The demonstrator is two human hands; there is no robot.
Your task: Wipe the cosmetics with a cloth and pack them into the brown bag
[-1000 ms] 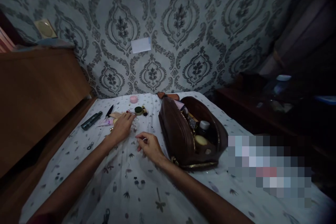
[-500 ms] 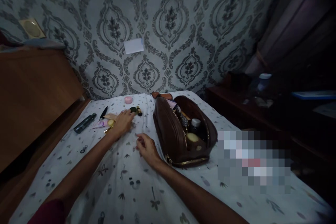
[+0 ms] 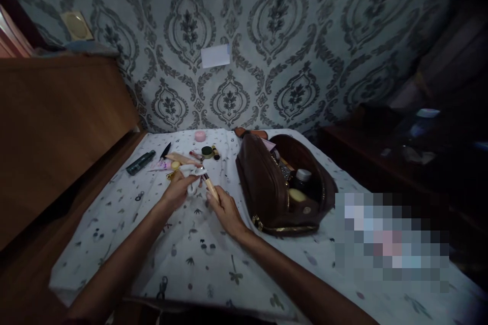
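My right hand (image 3: 224, 209) is closed on a slim tan tube or stick (image 3: 210, 188), which points up and left over the printed bedsheet (image 3: 213, 264). My left hand (image 3: 178, 189) is closed around a small white wad (image 3: 192, 183), like a tissue or cloth, pressed against the top end of the stick. Both hands meet just left of an open brown leather toiletry bag (image 3: 284, 185) holding a white-capped bottle (image 3: 303, 176) and a round cream-coloured item (image 3: 296, 195).
Small cosmetics lie beyond my hands: a dark tube (image 3: 141, 162), a black pointed item (image 3: 165, 151), a pink jar (image 3: 200, 135), a dark round compact (image 3: 207, 152). A wooden headboard (image 3: 57, 127) stands left, patterned wallpaper (image 3: 267, 35) behind, a dark nightstand (image 3: 400, 157) right.
My left hand has come back from the cosmetics with a white wad. My right hand has lifted off the sheet and now holds the tan stick; the hands have come together.
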